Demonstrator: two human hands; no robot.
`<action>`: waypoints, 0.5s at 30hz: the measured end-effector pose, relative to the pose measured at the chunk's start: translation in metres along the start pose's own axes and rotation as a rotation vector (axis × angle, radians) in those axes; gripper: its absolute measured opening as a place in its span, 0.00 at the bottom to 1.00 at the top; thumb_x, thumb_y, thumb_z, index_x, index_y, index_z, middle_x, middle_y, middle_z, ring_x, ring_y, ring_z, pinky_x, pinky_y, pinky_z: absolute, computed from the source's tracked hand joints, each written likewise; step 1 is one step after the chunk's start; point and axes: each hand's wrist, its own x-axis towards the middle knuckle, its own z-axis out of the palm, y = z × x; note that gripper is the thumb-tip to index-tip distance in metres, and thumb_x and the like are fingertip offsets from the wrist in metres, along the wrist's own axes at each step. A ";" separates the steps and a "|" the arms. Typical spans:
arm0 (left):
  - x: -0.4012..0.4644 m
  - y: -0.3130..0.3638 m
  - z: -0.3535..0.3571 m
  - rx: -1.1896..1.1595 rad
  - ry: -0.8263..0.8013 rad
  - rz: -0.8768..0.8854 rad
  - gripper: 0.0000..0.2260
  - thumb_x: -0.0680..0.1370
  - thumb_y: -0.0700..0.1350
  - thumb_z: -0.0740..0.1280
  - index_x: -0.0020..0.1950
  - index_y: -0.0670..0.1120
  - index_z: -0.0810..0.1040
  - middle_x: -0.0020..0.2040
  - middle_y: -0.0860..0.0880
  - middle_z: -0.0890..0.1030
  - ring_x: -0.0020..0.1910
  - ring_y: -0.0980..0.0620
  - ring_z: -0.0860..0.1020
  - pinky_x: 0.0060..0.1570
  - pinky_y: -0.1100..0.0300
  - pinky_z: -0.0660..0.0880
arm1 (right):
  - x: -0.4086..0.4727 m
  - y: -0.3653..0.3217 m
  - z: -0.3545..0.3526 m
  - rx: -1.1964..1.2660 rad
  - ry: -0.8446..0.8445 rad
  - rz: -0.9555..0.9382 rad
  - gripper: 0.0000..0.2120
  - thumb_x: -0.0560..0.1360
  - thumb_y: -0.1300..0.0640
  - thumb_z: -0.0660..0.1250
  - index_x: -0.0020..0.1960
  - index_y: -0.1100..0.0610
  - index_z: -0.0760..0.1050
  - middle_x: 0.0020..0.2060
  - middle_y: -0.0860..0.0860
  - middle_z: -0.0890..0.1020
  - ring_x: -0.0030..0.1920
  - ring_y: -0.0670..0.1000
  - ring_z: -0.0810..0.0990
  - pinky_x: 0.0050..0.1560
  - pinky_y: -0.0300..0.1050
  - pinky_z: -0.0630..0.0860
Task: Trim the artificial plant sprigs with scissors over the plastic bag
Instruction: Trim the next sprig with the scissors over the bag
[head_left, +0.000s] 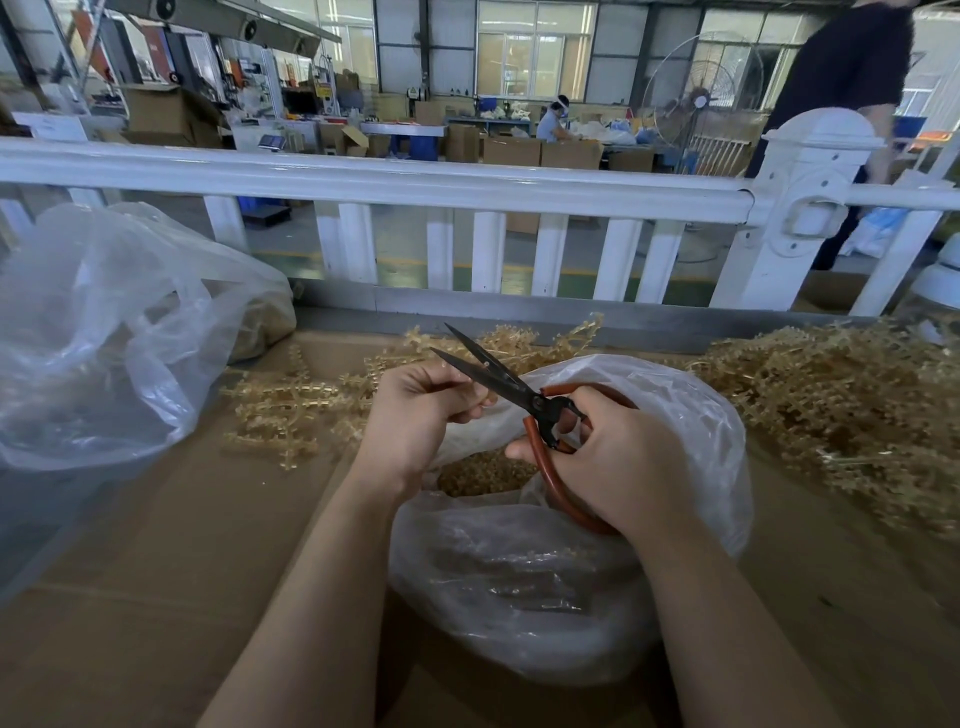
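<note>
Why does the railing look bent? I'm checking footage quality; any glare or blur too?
Head view: wide-angle distortion bows the white railing; glare streaks the plastic bag; scissors and both hands sharp; the walking person at the top right is slightly blurred.

1. The scissors (511, 389) have dark, matt metal blades and handle loops sleeved in smooth reddish-brown rubber or plastic.
2. Directly under the scissors, the plastic bag (561, 561) is thin, translucent, crinkled film with a soft sheen.
3. Well to the left of the scissors, a second bag (104, 338) is the same glossy, wrinkled clear film.
4. The sprigs (831, 395) right of the scissors look like pale tan plastic, knobbly and slightly shiny.
5. The work surface (182, 545) beneath is matt brown cardboard.
6. Beyond the scissors, the railing (363, 176) is glossy, smooth and white.
</note>
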 end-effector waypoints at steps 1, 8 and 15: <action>0.000 0.000 -0.001 -0.009 -0.006 -0.005 0.11 0.75 0.29 0.67 0.38 0.42 0.83 0.34 0.47 0.83 0.32 0.55 0.77 0.38 0.63 0.75 | 0.000 0.000 0.000 0.011 0.000 -0.001 0.35 0.61 0.17 0.52 0.46 0.43 0.76 0.35 0.36 0.77 0.36 0.35 0.73 0.35 0.27 0.64; 0.002 -0.003 -0.002 -0.043 -0.025 -0.020 0.09 0.75 0.29 0.67 0.39 0.40 0.81 0.34 0.46 0.82 0.33 0.54 0.77 0.39 0.64 0.75 | -0.001 0.001 0.003 0.122 -0.040 0.009 0.35 0.62 0.18 0.57 0.52 0.43 0.78 0.41 0.37 0.81 0.40 0.38 0.79 0.37 0.26 0.67; 0.001 0.000 -0.002 -0.037 -0.019 -0.021 0.05 0.76 0.30 0.67 0.41 0.36 0.80 0.35 0.46 0.82 0.34 0.52 0.76 0.40 0.62 0.75 | 0.000 0.001 0.002 0.107 -0.030 0.027 0.36 0.61 0.17 0.55 0.52 0.43 0.78 0.38 0.35 0.79 0.37 0.34 0.75 0.35 0.26 0.65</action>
